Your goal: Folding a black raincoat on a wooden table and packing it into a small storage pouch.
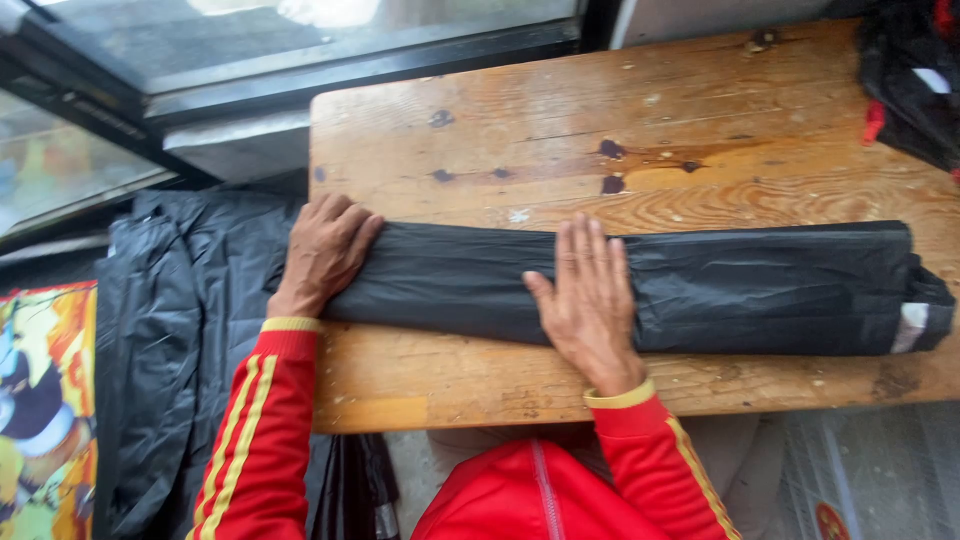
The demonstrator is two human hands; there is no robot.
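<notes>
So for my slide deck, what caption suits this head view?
Both hands, left and right, press flat on a folded black plastic sheet across a worn wooden table.

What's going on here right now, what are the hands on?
A person in red sleeves with yellow stripes presses both hands flat on a long folded black plastic sheet lying across a worn wooden table. The left hand rests on its left end at the table edge, the right hand near its middle. More black plastic hangs off the left side of the table. A dark bag with red parts sits at the far right corner.
</notes>
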